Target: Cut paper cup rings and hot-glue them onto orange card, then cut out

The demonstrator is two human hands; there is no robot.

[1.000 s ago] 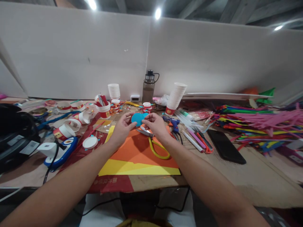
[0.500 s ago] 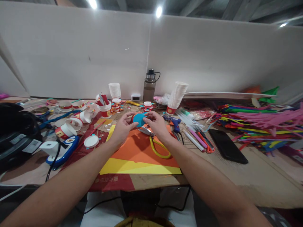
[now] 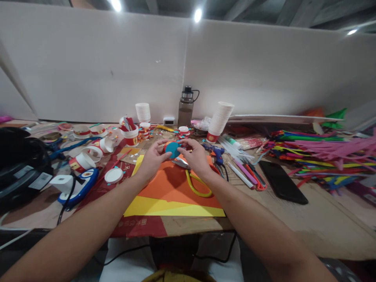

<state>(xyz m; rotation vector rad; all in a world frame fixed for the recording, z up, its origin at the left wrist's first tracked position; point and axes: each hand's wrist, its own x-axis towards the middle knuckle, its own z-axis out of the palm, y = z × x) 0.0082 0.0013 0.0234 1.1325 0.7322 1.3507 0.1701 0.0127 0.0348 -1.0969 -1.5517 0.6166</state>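
A small round blue paper disc (image 3: 172, 149), with something red behind it, is held between both hands above the orange paper sheet (image 3: 173, 186). My left hand (image 3: 152, 159) pinches its left edge with thumb and fingers. My right hand (image 3: 196, 156) pinches its right edge. Yellow-handled scissors (image 3: 194, 182) lie on the orange sheet just under my right wrist. A yellow paper sheet (image 3: 173, 209) sticks out beneath the orange one.
Cut red-and-white paper cups (image 3: 88, 154) litter the left side. A stack of cups (image 3: 219, 121), a dark bottle (image 3: 185, 107), a blue glue gun (image 3: 216, 152), pens, a black phone (image 3: 282, 181) and piles of coloured pipe cleaners (image 3: 326, 152) sit at the back and right.
Both hands have drawn slightly closer together around the blue disc, which now shows smaller and rounder. The scissors and paper sheets have not moved.
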